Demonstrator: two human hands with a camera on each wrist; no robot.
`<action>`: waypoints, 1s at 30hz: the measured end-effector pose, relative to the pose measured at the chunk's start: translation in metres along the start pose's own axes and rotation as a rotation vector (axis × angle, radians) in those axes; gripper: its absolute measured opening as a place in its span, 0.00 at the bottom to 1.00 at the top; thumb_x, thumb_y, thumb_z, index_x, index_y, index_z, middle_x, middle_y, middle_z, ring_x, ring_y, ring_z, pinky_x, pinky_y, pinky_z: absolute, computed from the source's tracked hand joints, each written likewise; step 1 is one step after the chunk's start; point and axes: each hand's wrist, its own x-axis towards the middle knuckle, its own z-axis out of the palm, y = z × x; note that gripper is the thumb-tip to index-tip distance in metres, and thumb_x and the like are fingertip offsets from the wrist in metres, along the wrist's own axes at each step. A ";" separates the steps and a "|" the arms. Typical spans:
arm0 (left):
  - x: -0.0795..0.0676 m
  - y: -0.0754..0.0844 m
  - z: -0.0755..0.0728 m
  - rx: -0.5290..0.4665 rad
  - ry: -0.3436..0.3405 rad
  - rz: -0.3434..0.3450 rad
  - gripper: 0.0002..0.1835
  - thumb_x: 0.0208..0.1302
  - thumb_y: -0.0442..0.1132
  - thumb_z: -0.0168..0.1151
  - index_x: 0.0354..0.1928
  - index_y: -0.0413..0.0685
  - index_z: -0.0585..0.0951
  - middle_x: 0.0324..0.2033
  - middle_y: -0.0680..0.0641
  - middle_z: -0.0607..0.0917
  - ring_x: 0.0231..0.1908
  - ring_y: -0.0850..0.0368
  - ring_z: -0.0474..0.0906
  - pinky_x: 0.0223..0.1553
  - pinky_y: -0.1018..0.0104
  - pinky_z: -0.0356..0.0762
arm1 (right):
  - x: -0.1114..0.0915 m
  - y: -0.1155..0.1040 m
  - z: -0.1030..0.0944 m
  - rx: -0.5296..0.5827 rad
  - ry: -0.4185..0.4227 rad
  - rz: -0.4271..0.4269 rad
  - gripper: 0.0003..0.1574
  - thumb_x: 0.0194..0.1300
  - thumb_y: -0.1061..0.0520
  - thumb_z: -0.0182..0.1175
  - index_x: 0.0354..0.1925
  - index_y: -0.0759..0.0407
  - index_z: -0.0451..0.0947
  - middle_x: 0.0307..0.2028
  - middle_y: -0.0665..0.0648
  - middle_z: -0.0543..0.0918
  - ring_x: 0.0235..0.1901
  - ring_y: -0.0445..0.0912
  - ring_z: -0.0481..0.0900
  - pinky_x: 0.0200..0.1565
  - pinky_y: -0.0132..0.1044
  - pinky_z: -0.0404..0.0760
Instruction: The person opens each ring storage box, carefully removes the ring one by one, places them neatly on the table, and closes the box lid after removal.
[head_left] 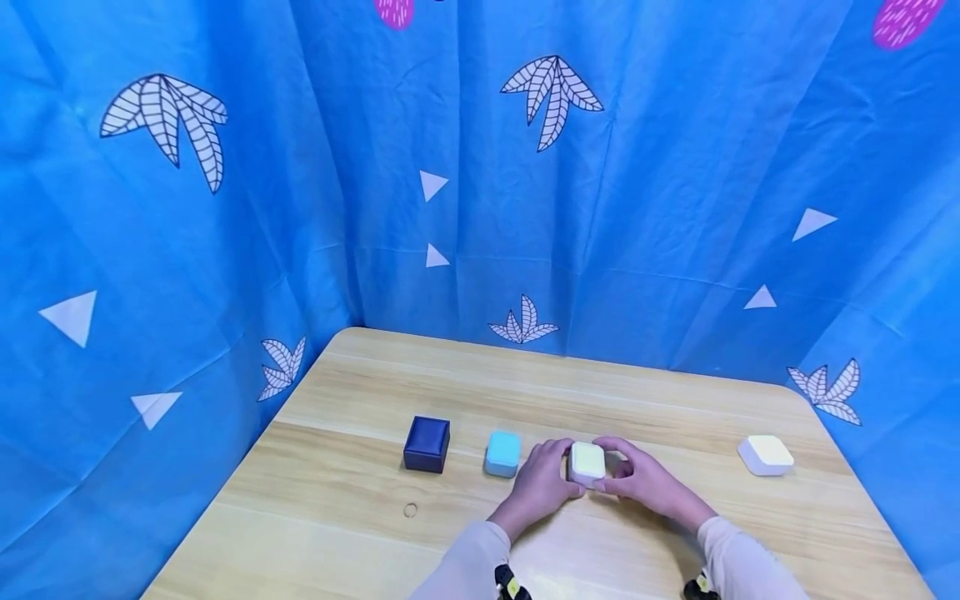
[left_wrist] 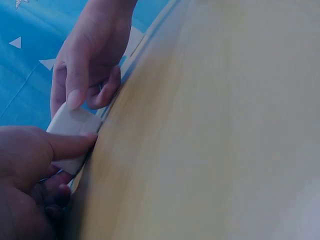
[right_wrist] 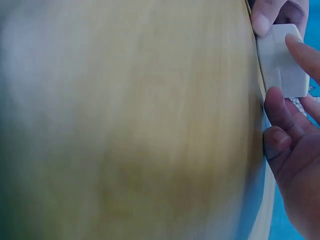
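A small white ring box (head_left: 587, 460) with rounded corners stands between both hands, its lid down. My left hand (head_left: 538, 482) grips it from the left, thumb along the near side and fingers behind. From the right, my right hand (head_left: 651, 479) pinches the same box between thumb and fingers. The left wrist view shows both thumbs pressed on the box's pale side (left_wrist: 70, 122). Just left of the left hand sits a light blue ring box (head_left: 503, 453). A thin ring (head_left: 410, 510) lies on the wood farther left.
A dark blue box (head_left: 427, 444) stands at the left, behind the ring. Another white box (head_left: 766, 455) lies near the table's right edge. The wooden table (head_left: 330, 500) is bordered at its back and sides by a blue patterned curtain (head_left: 480, 167).
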 end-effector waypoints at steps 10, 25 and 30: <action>-0.002 -0.002 0.004 0.017 0.038 0.019 0.38 0.50 0.46 0.80 0.64 0.51 0.76 0.55 0.54 0.82 0.55 0.56 0.75 0.55 0.60 0.76 | 0.000 0.004 0.001 -0.061 0.026 -0.010 0.39 0.62 0.51 0.71 0.68 0.56 0.69 0.19 0.48 0.73 0.20 0.37 0.71 0.22 0.30 0.74; 0.000 -0.002 0.007 -0.020 0.058 0.001 0.37 0.48 0.45 0.81 0.62 0.51 0.78 0.51 0.55 0.83 0.51 0.59 0.75 0.53 0.63 0.76 | 0.000 0.006 -0.002 -0.001 0.015 0.076 0.41 0.65 0.48 0.68 0.71 0.57 0.67 0.29 0.55 0.83 0.19 0.39 0.71 0.21 0.31 0.73; 0.000 -0.003 0.007 -0.023 0.061 -0.011 0.37 0.47 0.45 0.81 0.62 0.51 0.77 0.51 0.56 0.83 0.51 0.59 0.75 0.54 0.63 0.76 | 0.003 0.008 -0.003 0.008 0.032 0.097 0.42 0.65 0.47 0.69 0.71 0.57 0.68 0.48 0.63 0.83 0.29 0.42 0.80 0.26 0.33 0.79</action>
